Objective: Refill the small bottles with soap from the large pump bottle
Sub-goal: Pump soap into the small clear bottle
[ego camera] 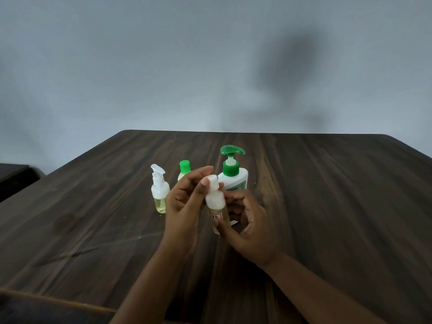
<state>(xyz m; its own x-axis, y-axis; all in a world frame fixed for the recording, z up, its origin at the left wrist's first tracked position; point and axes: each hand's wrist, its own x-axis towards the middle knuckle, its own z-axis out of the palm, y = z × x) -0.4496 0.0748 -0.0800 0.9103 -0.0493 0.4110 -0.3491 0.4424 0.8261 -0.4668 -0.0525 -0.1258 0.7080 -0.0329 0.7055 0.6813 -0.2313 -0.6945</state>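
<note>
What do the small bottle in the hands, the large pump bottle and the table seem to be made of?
Held small bottle: clear glossy body, probably plastic, yellowish liquid showing through; opaque white cap. Large pump bottle: opaque white plastic, slight sheen, green pump. Table: dark, matte, streaked grain; real wood or laminate, I cannot tell.
</note>
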